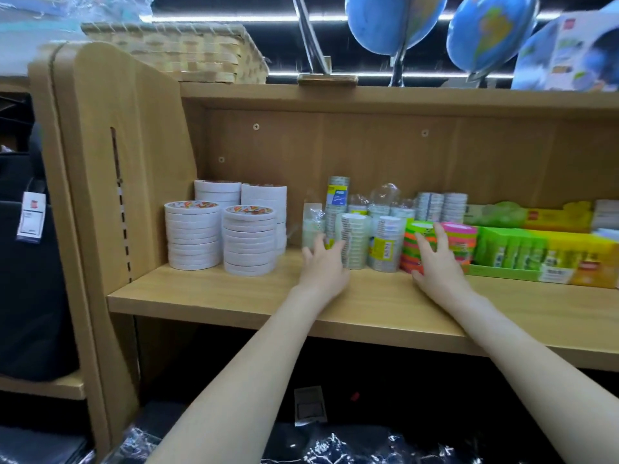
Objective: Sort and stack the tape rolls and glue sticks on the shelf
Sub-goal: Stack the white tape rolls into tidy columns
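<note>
I see bare shelf board open along the front, and a gap between the white tape stacks and the clear tape rolls, while glue stick boxes crowd the right.

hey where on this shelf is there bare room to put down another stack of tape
Bare board runs along the front edge of the shelf, in front of the white tape stacks and left of the left hand. The back is crowded: clear tape packs, neon stack under the right hand, glue stick box.
</note>
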Available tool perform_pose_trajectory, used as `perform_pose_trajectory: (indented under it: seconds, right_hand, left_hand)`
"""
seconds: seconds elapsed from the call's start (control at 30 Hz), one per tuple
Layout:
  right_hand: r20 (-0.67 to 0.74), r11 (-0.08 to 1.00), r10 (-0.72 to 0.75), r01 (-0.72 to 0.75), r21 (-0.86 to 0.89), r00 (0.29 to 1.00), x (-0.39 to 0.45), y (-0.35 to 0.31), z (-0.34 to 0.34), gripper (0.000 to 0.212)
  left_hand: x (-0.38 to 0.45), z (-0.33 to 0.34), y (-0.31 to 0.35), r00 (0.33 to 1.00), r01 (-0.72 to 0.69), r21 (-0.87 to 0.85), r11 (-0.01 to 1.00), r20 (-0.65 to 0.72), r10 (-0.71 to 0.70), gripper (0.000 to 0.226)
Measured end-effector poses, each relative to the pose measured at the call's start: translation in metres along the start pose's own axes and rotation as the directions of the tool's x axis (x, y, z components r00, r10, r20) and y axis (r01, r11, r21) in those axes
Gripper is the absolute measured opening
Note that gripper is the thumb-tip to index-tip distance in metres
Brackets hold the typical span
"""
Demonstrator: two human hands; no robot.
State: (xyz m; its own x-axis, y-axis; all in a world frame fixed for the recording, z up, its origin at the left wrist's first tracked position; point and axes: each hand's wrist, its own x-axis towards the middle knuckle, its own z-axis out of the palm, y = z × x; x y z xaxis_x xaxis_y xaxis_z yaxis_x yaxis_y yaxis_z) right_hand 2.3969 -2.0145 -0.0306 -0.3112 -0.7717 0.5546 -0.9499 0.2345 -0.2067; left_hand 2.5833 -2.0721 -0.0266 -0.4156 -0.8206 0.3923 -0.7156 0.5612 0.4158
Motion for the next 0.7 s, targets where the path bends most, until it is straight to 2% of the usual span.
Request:
perform_pose_trajectory:
  seconds: [0.03, 0.1, 0.23, 0.3, 0.4, 0.5, 0.57, 0.63, 0.7]
  right_hand:
    - [0.009, 1.000, -0.012, 0.012, 0.003, 1.000, 0.000, 0.002, 0.001, 0.069]
    - [0.021, 1.000, -0.028, 0.027, 0.015, 0.999, 0.000, 0.004, 0.002, 0.069]
    - [0.034, 0.999, -0.012, 0.011, 0.041, 0.999, 0.000, 0.000, 0.003, 0.068]
    - [-0.019, 1.000, -0.001, 0.001, 0.003, 1.000, -0.002, -0.006, 0.002, 0.061]
    - [-0.131, 0.989, -0.121, 0.108, -0.102, 0.984, -0.004, -0.015, 0.002, 0.045]
    - [-0.071, 0.957, -0.281, 0.274, -0.092, 0.957, 0.005, -0.023, 0.001, 0.043]
    - [-0.047, 0.957, -0.291, 0.290, -0.024, 0.956, 0.022, -0.031, -0.006, 0.044]
    - [-0.035, 0.956, -0.280, 0.282, 0.083, 0.959, 0.044, -0.042, -0.015, 0.042]
    - [-0.037, 0.946, -0.279, 0.281, 0.161, 0.960, 0.070, -0.054, -0.023, 0.039]
  left_hand:
    - [0.005, 0.004, 0.005, 0.995, 0.040, 0.003, 0.999, 0.086, -0.041, 0.057]
    - [0.012, 0.009, 0.008, 0.980, 0.125, 0.005, 0.992, 0.157, -0.125, 0.060]
    - [0.013, 0.013, 0.006, 0.965, 0.214, 0.045, 0.976, 0.148, -0.218, 0.055]
    - [0.013, 0.014, 0.003, 0.965, 0.224, 0.083, 0.971, 0.123, -0.233, 0.058]
    - [0.009, 0.010, 0.000, 0.969, 0.218, 0.137, 0.966, 0.089, -0.231, 0.060]
    - [0.012, 0.005, -0.008, 0.987, 0.147, 0.158, 0.976, 0.045, -0.156, 0.063]
    - [0.020, 0.000, -0.017, 0.995, 0.096, 0.054, 0.994, -0.016, -0.096, 0.062]
    - [0.032, -0.005, -0.024, 0.995, 0.069, -0.117, 0.991, -0.067, -0.077, 0.060]
    - [0.046, -0.009, -0.030, 0.992, 0.057, -0.207, 0.977, -0.097, -0.079, 0.060]
